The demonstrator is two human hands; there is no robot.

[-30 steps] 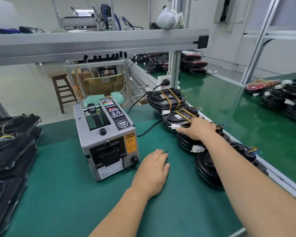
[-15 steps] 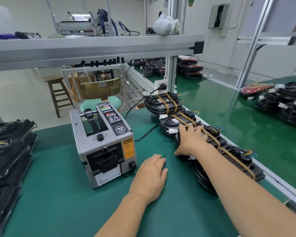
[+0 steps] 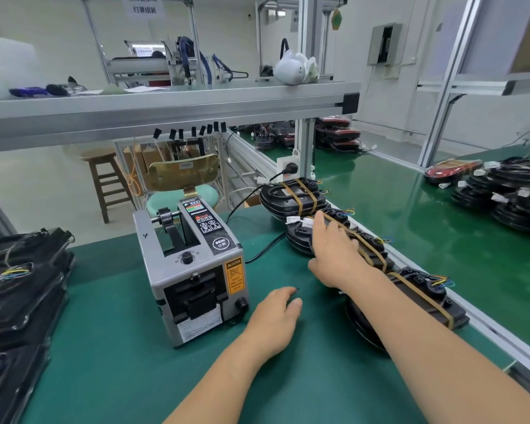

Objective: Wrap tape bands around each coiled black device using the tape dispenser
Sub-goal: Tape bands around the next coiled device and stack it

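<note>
Settling a wrapped unit into line, the right hand (image 3: 334, 252) lay with fingers straight on a coiled black device (image 3: 299, 237), clasping nothing.

The left hand (image 3: 276, 319) rested released, palm down on the green mat (image 3: 120, 347). From it, the tape dispenser (image 3: 193, 270) stood at 10 o'clock. The taped devices ran from 12 to 3 o'clock along the bench edge, with brown tape bands (image 3: 416, 289) crossing them. A blurred stack of black units (image 3: 22, 270) sat at 9 o'clock. Next probably called for fetching one of those and drawing a fresh strip from the dispenser's mouth.
</note>
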